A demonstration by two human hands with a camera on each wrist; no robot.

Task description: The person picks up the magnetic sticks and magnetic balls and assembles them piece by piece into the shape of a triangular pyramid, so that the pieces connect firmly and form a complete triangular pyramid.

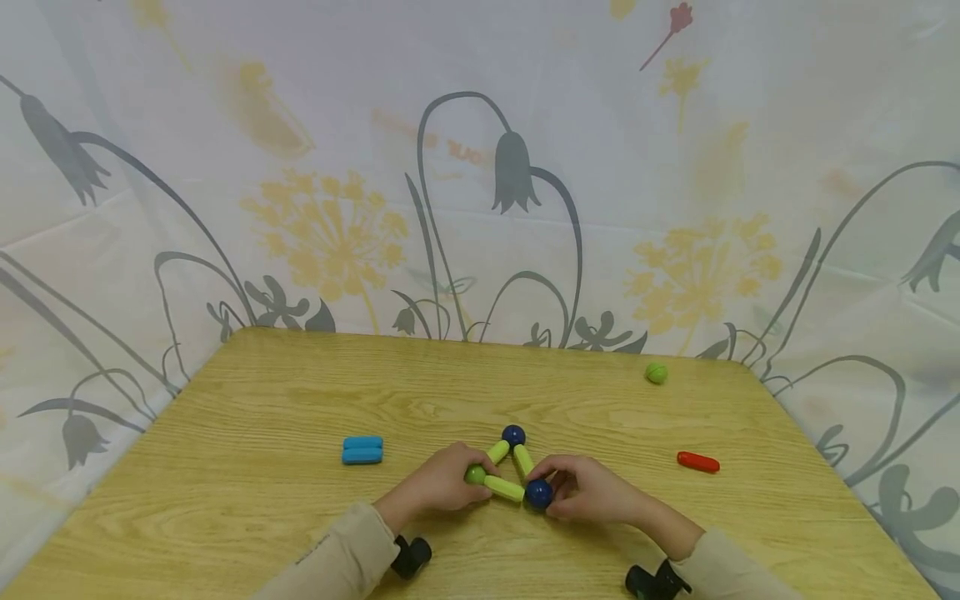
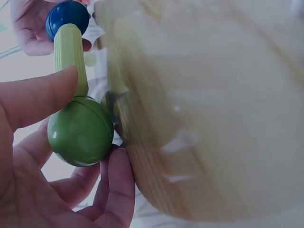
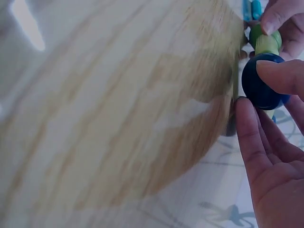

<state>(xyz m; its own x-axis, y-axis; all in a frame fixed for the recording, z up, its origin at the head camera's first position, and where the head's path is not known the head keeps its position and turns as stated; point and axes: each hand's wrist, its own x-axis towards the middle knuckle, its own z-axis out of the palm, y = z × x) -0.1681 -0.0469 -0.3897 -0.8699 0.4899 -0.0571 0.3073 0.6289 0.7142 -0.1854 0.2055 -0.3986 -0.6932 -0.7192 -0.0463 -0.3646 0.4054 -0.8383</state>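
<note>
Three light-green rods and three balls form a triangle low over the table in the head view. My left hand (image 1: 448, 478) grips its left corner, a green ball (image 2: 80, 132), with the thumb lying on the near rod (image 2: 71, 52). At the right corner my right hand (image 1: 588, 490) holds a dark blue ball (image 3: 266, 81) between thumb and fingers. The near rod spans the two held balls. Another dark blue ball (image 1: 513, 435) makes the far corner, where the left rod (image 1: 498, 452) and the right rod (image 1: 523, 460) meet.
Two blue rods (image 1: 362, 450) lie side by side on the wooden table (image 1: 285, 383), left of the hands. To the right is a red rod (image 1: 698, 462). A green ball (image 1: 656, 372) sits near the back edge, before a flower-printed curtain (image 1: 480, 250).
</note>
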